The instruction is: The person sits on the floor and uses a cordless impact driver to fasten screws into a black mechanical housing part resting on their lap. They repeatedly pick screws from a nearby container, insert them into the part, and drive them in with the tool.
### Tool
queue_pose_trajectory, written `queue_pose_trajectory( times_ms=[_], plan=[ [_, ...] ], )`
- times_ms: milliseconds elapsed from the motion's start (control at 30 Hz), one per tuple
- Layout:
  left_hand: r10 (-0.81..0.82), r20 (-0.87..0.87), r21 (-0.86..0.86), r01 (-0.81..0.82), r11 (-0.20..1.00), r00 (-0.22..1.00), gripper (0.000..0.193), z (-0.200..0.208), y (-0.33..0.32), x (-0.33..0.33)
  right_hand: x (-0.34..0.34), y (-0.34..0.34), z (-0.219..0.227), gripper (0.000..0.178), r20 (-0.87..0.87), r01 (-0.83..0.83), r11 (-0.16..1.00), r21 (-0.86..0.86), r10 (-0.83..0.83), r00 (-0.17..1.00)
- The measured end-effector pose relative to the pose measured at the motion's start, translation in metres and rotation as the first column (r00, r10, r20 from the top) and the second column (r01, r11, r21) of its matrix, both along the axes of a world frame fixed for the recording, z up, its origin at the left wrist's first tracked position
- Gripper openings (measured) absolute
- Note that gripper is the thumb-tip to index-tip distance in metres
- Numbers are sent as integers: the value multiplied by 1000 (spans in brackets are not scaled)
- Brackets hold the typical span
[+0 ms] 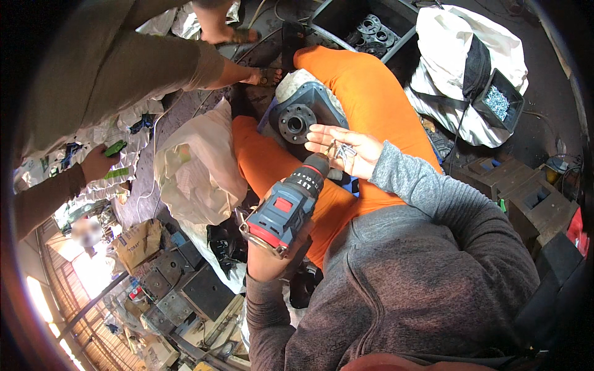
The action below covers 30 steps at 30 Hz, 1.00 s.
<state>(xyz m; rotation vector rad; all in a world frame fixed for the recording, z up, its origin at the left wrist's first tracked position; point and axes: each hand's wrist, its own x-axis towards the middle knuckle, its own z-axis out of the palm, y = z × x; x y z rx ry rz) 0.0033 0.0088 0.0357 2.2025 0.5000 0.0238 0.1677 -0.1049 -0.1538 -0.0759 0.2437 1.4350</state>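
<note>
My left hand (270, 260) is closed around the grip of a cordless drill (281, 210), blue-grey with red parts. Its black chuck points up and right, close to my right hand (356, 152). That hand is turned palm up, fingers stretched to the left, with several small silvery screws (344, 150) lying in it. Just beyond the fingertips, a round dark metal flange (296, 123) with a centre hole and smaller holes around it rests at a grey plastic tray (325, 99) between my orange-clad legs. The drill's tip is partly hidden beside my right palm.
A dark crate (401, 46) of round metal parts stands at the far side. Right of it, a small black bin (500, 102) of screws sits on a white sack (433, 68). Another person's arm (93, 166) and legs are at left, near a whitish bag (201, 167).
</note>
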Motion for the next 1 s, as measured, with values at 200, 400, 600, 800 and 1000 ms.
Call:
queue_pose_trajectory(
  times_ms=[200,400,600,800,1000],
  plan=[
    [-94,-19,138,96,986,995,23,-1,3,-10,-4,-4,8,39,72,-26,999,-44,29,997],
    [-130,-135,152,150,977,982,25,6,13,-9,0,-5,21,39,181,-104,977,-185,138,974],
    [-38,-184,8,40,999,982,72,-10,9,-16,-3,4,19,33,164,-155,940,-303,212,963],
    [-42,-237,53,56,997,971,67,-12,17,1,-15,15,-7,33,51,-152,907,-393,187,981],
    [-202,-192,174,236,956,960,29,-18,50,27,-19,24,-34,27,139,-36,722,-691,182,973]
  ],
)
